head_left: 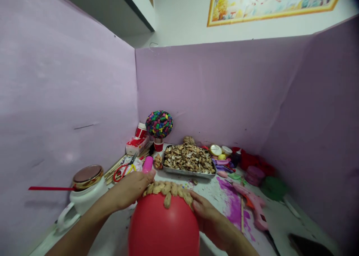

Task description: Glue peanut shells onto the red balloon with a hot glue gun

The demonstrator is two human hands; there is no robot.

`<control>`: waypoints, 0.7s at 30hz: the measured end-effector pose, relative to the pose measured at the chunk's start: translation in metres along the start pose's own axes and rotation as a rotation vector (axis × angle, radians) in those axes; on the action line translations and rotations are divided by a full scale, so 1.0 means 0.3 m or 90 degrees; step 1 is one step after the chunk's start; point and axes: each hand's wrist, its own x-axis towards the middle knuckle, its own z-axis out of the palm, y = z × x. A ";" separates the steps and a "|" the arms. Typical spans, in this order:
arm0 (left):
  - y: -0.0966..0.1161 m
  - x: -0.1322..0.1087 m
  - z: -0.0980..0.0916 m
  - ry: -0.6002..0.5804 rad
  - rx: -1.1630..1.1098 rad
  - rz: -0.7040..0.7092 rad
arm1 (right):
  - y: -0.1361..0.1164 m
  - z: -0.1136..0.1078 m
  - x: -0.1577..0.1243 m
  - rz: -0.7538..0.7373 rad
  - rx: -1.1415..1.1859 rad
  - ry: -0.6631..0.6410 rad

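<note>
A red balloon [164, 230] is right in front of me, its top covered with rows of peanut shells [166, 189]. One shell hangs lower than the others on the near side. My left hand [136, 188] grips the balloon at its upper left, its fingertips partly hidden behind the shells. On the right side, my right hand [206, 213] holds the balloon, thumb near the edge of the shells. Beyond the balloon, a metal tray [187, 173] is heaped with loose peanut shells [187, 157].
A white lidded mug [86, 196] stands left, near red-handled scissors [120, 172]. A multicoloured ball in a red cup [158, 145] is at the back. A pink glue gun [254, 203] lies right, by purple paint stains [231, 201]. Lilac panels [213, 95] enclose the table.
</note>
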 end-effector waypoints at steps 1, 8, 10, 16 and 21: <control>-0.012 0.010 0.000 -0.017 0.016 -0.013 | 0.012 -0.010 0.005 0.009 0.013 -0.001; -0.073 0.118 0.014 0.141 -0.234 0.001 | 0.068 -0.043 0.031 0.068 0.091 -0.009; -0.088 0.145 0.027 0.170 -0.346 0.007 | 0.094 -0.029 0.040 0.080 0.104 -0.023; -0.134 0.182 0.111 0.102 -0.449 -0.025 | 0.172 0.039 0.062 0.110 0.109 -0.066; -0.155 0.209 0.180 0.051 -0.503 -0.042 | 0.171 0.054 0.073 0.069 -0.030 -0.067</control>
